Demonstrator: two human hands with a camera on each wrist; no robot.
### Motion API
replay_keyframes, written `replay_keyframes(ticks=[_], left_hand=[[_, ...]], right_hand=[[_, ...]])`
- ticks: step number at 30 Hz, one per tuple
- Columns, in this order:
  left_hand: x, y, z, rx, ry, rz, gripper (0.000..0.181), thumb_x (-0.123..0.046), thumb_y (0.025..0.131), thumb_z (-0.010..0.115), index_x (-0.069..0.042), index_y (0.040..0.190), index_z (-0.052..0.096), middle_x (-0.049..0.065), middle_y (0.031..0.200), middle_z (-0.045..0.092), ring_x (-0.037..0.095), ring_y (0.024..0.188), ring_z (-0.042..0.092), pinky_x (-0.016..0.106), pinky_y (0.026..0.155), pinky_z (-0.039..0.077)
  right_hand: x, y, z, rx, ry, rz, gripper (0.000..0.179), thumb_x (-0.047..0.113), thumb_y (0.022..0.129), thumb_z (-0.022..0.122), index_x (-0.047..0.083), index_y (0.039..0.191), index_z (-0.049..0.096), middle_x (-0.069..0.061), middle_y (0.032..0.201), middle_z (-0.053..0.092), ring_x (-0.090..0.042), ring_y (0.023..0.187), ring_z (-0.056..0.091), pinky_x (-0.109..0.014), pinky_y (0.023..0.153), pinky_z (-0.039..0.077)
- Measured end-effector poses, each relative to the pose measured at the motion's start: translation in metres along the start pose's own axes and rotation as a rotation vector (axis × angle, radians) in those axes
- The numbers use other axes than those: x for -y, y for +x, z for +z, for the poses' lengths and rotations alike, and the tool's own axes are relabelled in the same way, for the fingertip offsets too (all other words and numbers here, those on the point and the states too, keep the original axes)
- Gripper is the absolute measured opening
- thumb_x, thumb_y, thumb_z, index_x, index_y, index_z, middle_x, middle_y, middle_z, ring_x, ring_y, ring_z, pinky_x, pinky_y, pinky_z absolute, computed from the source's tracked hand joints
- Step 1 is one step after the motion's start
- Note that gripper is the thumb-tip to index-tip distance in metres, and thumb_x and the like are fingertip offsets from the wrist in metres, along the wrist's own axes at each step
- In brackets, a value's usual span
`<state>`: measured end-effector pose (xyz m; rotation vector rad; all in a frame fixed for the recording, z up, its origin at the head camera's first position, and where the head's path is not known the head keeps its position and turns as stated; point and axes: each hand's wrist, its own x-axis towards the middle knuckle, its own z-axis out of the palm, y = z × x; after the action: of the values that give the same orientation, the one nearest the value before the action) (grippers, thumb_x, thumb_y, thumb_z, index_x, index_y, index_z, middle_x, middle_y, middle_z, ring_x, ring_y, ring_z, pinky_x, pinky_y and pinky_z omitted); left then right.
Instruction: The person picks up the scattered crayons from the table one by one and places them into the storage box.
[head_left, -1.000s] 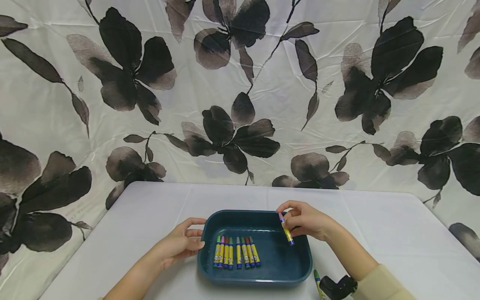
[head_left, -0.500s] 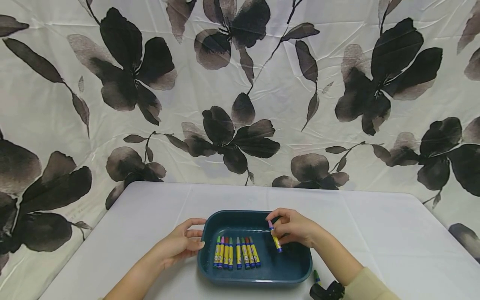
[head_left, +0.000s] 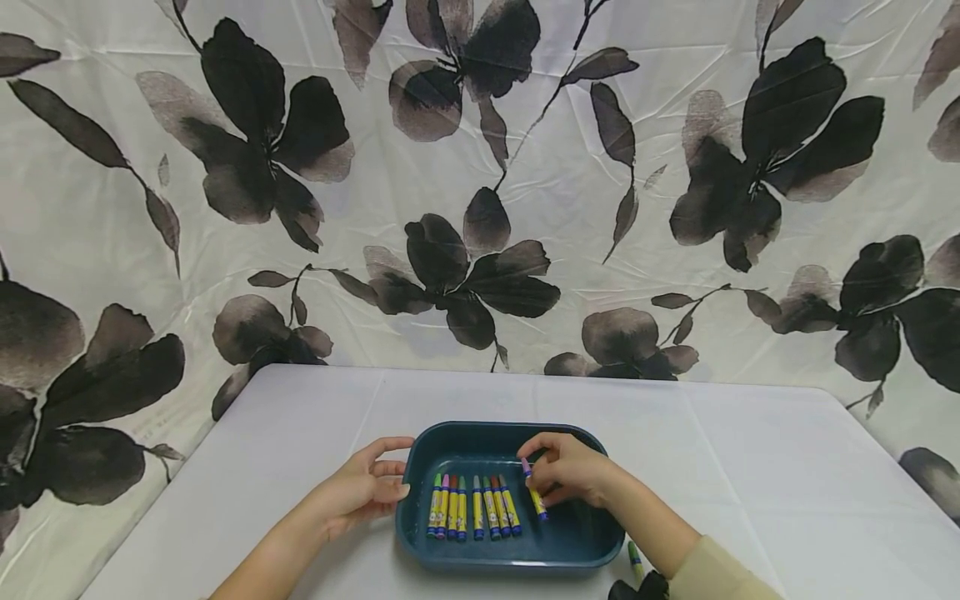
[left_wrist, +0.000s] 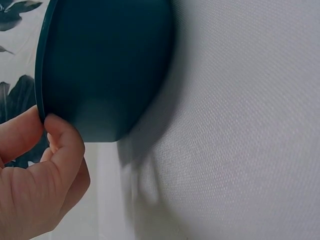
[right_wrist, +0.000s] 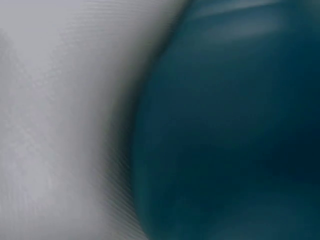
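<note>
Inside a dark teal tray (head_left: pixel 577 546), several crayons (head_left: pixel 453 507) in yellow wrappers lie side by side, left of its middle. My right hand (head_left: pixel 566 473) pinches a purple-tipped crayon (head_left: pixel 537 502) over the tray, just right of that row. Whether this crayon touches the tray floor I cannot tell. At the tray's left end, my left hand (head_left: pixel 367 485) grips the rim between thumb and fingers; the left wrist view shows this pinch on the tray wall (left_wrist: pixel 105 65) up close. Only the tray's outer side (right_wrist: pixel 225 125) and white cloth appear in the right wrist view, blurred.
A green crayon (head_left: pixel 635 560) lies on the white-covered table (head_left: pixel 330 417) beyond the tray's right end, partly behind a black device (head_left: pixel 639 588) at the right wrist. Behind the table hangs a floral cloth (head_left: pixel 480 167).
My right hand has carried the purple-tipped crayon from the tray's right rim leftward and down, close to the row. The left hand and tray stay put.
</note>
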<state>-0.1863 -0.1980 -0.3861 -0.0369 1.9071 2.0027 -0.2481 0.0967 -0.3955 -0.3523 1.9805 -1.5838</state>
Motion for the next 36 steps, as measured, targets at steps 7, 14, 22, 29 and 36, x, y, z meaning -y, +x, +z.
replay_keyframes(ticks=[7, 14, 22, 29, 36], left_hand=[[0.000, 0.000, 0.001, -0.014, 0.000, -0.009, 0.068, 0.011, 0.082, 0.058, 0.001, 0.141, 0.025, 0.012, 0.099, 0.050, 0.017, 0.079, 0.053, 0.027, 0.067, 0.047], [0.000, 0.001, 0.001, -0.024, 0.007, -0.017, 0.069, 0.011, 0.082, 0.058, 0.000, 0.141, 0.025, 0.012, 0.100, 0.051, 0.016, 0.079, 0.054, 0.028, 0.066, 0.047], [0.000, 0.000, 0.001, -0.025, 0.012, -0.029, 0.068, 0.010, 0.083, 0.059, 0.001, 0.141, 0.025, 0.013, 0.103, 0.050, 0.017, 0.080, 0.054, 0.027, 0.067, 0.048], [0.000, -0.001, 0.001, -0.008, 0.000, -0.025, 0.068, 0.009, 0.083, 0.058, 0.003, 0.141, 0.023, 0.013, 0.105, 0.051, 0.016, 0.081, 0.055, 0.027, 0.067, 0.048], [0.001, 0.000, 0.000, -0.003, -0.002, -0.023, 0.068, 0.009, 0.083, 0.059, 0.004, 0.141, 0.023, 0.012, 0.104, 0.051, 0.016, 0.081, 0.055, 0.027, 0.067, 0.048]], right_hand=[[-0.001, 0.001, 0.010, -0.021, -0.020, 0.052, 0.039, -0.006, 0.076, 0.062, -0.004, 0.113, 0.052, -0.005, 0.074, 0.056, -0.015, 0.065, 0.053, -0.029, 0.056, 0.053], [-0.003, 0.006, 0.014, -0.048, -0.057, 0.089, 0.035, -0.008, 0.078, 0.063, -0.002, 0.111, 0.054, -0.007, 0.077, 0.056, -0.016, 0.065, 0.055, -0.031, 0.058, 0.054], [-0.004, 0.009, 0.017, -0.062, -0.093, 0.088, 0.035, -0.009, 0.077, 0.064, -0.001, 0.110, 0.055, -0.008, 0.075, 0.057, -0.017, 0.065, 0.057, -0.032, 0.057, 0.054], [-0.005, 0.009, 0.018, -0.061, -0.101, 0.077, 0.036, -0.010, 0.076, 0.064, -0.002, 0.109, 0.055, -0.007, 0.073, 0.055, -0.016, 0.064, 0.057, -0.032, 0.056, 0.054], [-0.005, 0.011, 0.018, -0.054, -0.092, 0.075, 0.035, -0.010, 0.076, 0.063, -0.001, 0.108, 0.055, -0.008, 0.074, 0.055, -0.016, 0.062, 0.057, -0.030, 0.055, 0.054]])
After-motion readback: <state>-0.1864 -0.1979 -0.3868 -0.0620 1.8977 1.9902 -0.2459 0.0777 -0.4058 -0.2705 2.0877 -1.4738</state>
